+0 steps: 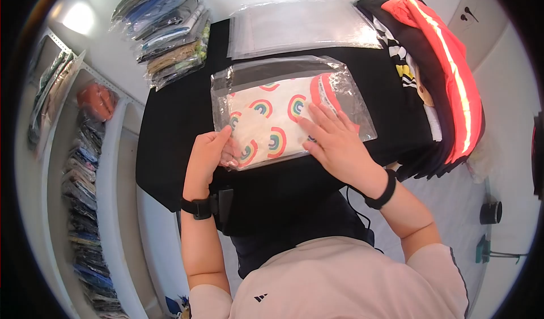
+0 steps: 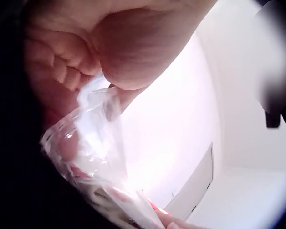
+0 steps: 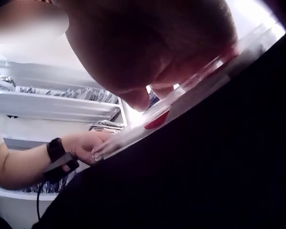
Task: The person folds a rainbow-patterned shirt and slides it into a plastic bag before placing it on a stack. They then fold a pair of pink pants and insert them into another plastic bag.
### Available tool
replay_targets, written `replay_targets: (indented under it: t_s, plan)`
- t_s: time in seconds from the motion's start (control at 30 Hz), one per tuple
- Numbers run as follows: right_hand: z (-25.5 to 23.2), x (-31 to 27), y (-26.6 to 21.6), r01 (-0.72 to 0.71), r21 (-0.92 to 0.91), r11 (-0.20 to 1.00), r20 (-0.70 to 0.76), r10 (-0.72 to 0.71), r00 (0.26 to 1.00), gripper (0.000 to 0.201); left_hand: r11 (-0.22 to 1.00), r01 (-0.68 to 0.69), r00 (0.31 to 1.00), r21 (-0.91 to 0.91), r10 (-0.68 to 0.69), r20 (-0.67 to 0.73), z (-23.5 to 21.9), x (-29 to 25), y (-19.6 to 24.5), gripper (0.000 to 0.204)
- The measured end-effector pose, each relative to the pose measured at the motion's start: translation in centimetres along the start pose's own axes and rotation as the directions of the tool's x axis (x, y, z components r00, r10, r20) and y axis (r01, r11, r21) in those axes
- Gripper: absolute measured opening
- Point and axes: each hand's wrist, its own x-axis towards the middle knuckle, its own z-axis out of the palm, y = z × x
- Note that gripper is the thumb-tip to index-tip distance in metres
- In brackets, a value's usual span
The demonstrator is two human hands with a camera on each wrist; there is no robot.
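A white garment with rainbow prints (image 1: 260, 108) lies folded inside a clear plastic bag (image 1: 362, 115) on the black-covered table (image 1: 175, 132). My left hand (image 1: 211, 149) pinches the bag's near left corner, with the thumb on top. In the left wrist view, crumpled clear film (image 2: 93, 138) runs out from between the thumb and curled fingers. Flat on the bag's right half, my right hand (image 1: 339, 140) presses with its fingers spread, close to the garment's red-edged neckline (image 1: 327, 89).
A stack of flat clear bags (image 1: 300, 27) lies at the table's back. Bagged garments (image 1: 170, 35) are piled at the back left. On the right lies a heap of dark clothes with a neon coral garment (image 1: 447, 64). White shelves (image 1: 107, 188) with more bagged clothes stand left.
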Motion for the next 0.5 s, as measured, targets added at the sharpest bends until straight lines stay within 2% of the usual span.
replay_targets:
  t_s: [0.07, 0.1, 0.13, 0.17, 0.2, 0.23, 0.3, 0.33, 0.37, 0.4, 0.43, 0.47, 0.5]
  plan:
    - [0.4, 0.5, -0.3, 0.002, -0.042, 0.999, -0.025, -0.003, 1.0, 0.04, 0.997, 0.038, 0.997, 0.062, -0.034, -0.068, 0.0, -1.2, 1.5, 0.03]
    - [0.6, 0.9, -0.4, -0.008, -0.086, 0.996, -0.044, 0.004, 0.999, 0.04, 0.882, -0.187, 0.91, 0.433, 0.322, -0.262, 0.6, -2.5, 2.6, 0.028]
    - [0.6, 1.1, -0.5, -0.002, -0.081, 0.997, -0.046, -0.002, 0.999, 0.04, 0.591, -0.253, 0.691, 0.766, 0.664, -0.284, 1.4, -3.4, 3.4, 0.03]
    - [0.5, 1.2, -0.5, -0.015, -0.087, 0.996, -0.029, 0.012, 1.0, 0.04, 0.594, -0.246, 0.692, 0.766, 0.661, -0.291, 2.2, -3.8, 4.0, 0.03]
    - [0.4, 1.3, -0.5, -0.028, -0.093, 0.995, -0.008, 0.027, 1.0, 0.04, 0.412, -0.399, 0.649, 0.819, 0.758, -0.065, 3.0, -4.1, 4.5, 0.034]
    - [0.3, 1.5, -0.3, -0.023, -0.091, 0.996, 0.0, 0.023, 1.0, 0.04, 0.212, -0.537, 0.57, 0.816, 0.804, 0.167, 3.7, -4.2, 4.9, 0.042]
    - [0.3, 2.1, 0.5, -0.028, -0.118, 0.993, 0.008, 0.029, 1.0, 0.04, 0.273, -0.696, 0.641, 0.664, 0.653, 0.403, 5.2, -2.5, 4.4, 0.052]
    - [0.4, 2.3, 1.4, -0.013, -0.143, 0.99, 0.052, 0.021, 0.998, 0.043, 0.287, -0.692, 0.651, 0.662, 0.644, 0.402, 5.3, -1.5, 4.1, 0.052]
    - [0.3, 2.4, 1.8, -0.014, -0.138, 0.99, 0.068, 0.023, 0.997, 0.043, 0.109, -0.66, 0.628, 0.743, 0.624, 0.466, 5.5, -0.5, 3.7, 0.056]
    - [0.2, 2.5, 2.2, 0.01, -0.209, 0.978, 0.08, 0.007, 0.997, 0.045, -0.08, -0.608, 0.608, 0.79, 0.593, 0.528, 5.5, 0.1, 3.3, 0.06]
    - [0.1, 2.6, 2.5, 0.035, -0.279, 0.96, 0.088, -0.011, 0.996, 0.046, -0.073, -0.607, 0.614, 0.791, 0.59, 0.525, 5.3, 0.3, 2.8, 0.06]
    - [0.3, 2.6, 3.0, 0.012, -0.251, 0.968, 0.161, 0.029, 0.987, 0.049, -0.077, -0.595, 0.654, 0.8, 0.532, 0.538, 4.9, 0.7, 2.5, 0.063]
    - [0.2, 2.6, 3.1, 0.014, -0.248, 0.969, 0.165, 0.028, 0.986, 0.049, -0.081, -0.584, 0.691, 0.807, 0.472, 0.548, 4.7, 1.1, 2.3, 0.067]
